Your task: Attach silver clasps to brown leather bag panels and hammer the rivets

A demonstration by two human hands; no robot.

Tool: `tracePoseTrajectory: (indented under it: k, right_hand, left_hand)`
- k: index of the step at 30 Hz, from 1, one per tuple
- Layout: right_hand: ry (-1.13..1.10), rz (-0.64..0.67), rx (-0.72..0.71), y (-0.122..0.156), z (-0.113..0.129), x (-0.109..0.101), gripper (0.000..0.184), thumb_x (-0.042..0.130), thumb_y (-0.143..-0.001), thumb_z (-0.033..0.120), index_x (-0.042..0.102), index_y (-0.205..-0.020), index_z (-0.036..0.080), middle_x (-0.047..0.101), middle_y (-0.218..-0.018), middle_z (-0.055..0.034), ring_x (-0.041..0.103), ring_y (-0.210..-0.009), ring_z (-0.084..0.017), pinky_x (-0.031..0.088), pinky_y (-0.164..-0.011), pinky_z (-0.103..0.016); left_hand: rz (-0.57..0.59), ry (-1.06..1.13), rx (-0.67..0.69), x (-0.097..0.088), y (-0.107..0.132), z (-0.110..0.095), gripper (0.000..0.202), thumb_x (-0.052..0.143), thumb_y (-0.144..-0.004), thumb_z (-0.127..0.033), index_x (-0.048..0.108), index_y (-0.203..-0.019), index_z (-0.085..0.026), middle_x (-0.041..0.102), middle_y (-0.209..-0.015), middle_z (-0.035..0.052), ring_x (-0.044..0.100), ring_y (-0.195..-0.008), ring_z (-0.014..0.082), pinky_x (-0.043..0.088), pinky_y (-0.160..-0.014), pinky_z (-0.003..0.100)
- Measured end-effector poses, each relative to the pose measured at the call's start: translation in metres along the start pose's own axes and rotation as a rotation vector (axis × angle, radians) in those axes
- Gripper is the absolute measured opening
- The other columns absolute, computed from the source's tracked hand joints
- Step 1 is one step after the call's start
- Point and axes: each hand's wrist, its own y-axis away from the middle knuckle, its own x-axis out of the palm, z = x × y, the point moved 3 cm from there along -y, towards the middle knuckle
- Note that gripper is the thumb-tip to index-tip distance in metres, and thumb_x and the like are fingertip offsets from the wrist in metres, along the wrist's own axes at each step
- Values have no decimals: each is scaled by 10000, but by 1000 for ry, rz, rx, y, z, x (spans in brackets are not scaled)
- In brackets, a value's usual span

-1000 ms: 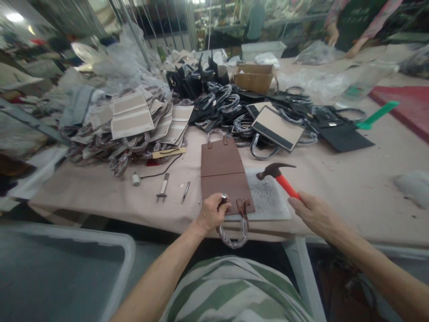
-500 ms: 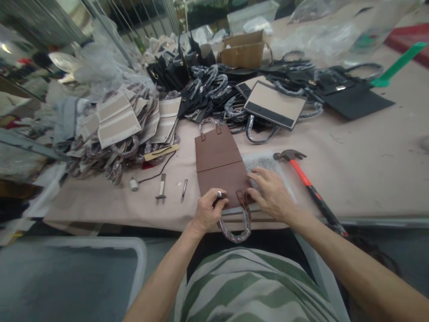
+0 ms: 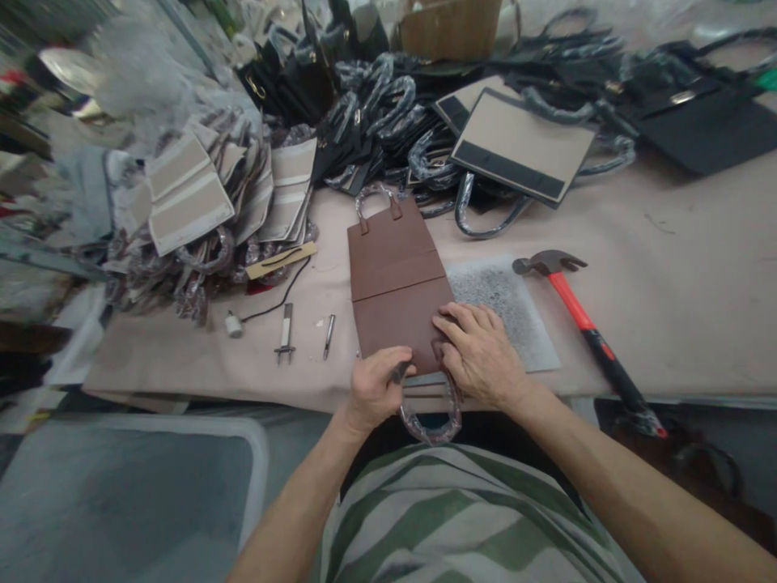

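A flat brown leather bag (image 3: 394, 283) lies on the table in front of me, one plastic-wrapped handle (image 3: 432, 413) hanging over the near edge. My left hand (image 3: 375, 387) is closed in a fist round a small metal tool at the bag's near edge. My right hand (image 3: 479, 352) rests on the bag's near right corner, fingers stretched over it. A hammer (image 3: 586, 324) with a red and black handle lies on the table to the right, apart from both hands. Part of the bag lies on a grey speckled pad (image 3: 510, 312).
Piles of beige bags (image 3: 188, 194) sit at the left and black bags with wrapped handles (image 3: 388, 105) at the back. Small metal tools (image 3: 285, 332) lie left of the brown bag. A cardboard box (image 3: 449, 28) stands far back. A grey bin (image 3: 121, 494) is below left.
A second ago my right hand held the hammer raised; it laid it on the table and moved onto the bag. The view has tilted down and nearer. My left hand has stayed.
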Motion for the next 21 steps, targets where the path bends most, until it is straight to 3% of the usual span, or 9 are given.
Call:
tracePoseTrajectory:
  k: [1, 6, 12, 21]
  right_hand:
    - [-3, 3, 6, 0, 0, 0, 370, 466, -978, 282, 624, -1286, 152, 560, -1404, -134, 460, -1294, -314, 275, -1156, -500]
    - [-5, 21, 14, -1, 0, 1, 375, 483, -973, 289, 620, -1295, 155, 558, -1413, -137, 448, -1308, -323, 275, -1154, -509]
    - [-4, 13, 15, -1, -1, 1, 375, 493, -963, 275, 610, -1303, 169, 554, -1422, -140, 453, -1314, -324, 265, -1161, -526]
    - [-6, 15, 13, -1, -1, 1, 371, 488, -963, 282, 624, -1283, 153, 563, -1403, -144, 456, -1303, -327, 266, -1166, -526]
  left_hand:
    - [0, 8, -6, 0, 1, 1, 81, 673, -925, -210, 713, -985, -174, 785, -961, 77, 760, -911, 190, 627, -860, 294]
    - [-141, 86, -303, -1, 6, 9, 104, 652, -957, -249, 696, -996, -164, 780, -925, 65, 762, -850, 185, 642, -814, 309]
    - [-69, 63, -157, 5, -3, 1, 69, 706, -903, -194, 715, -966, -168, 791, -939, 61, 766, -869, 182, 641, -860, 308]
    - [-34, 20, -105, 6, -7, -2, 64, 695, -917, -189, 709, -976, -168, 789, -939, 64, 765, -882, 180, 638, -851, 294]
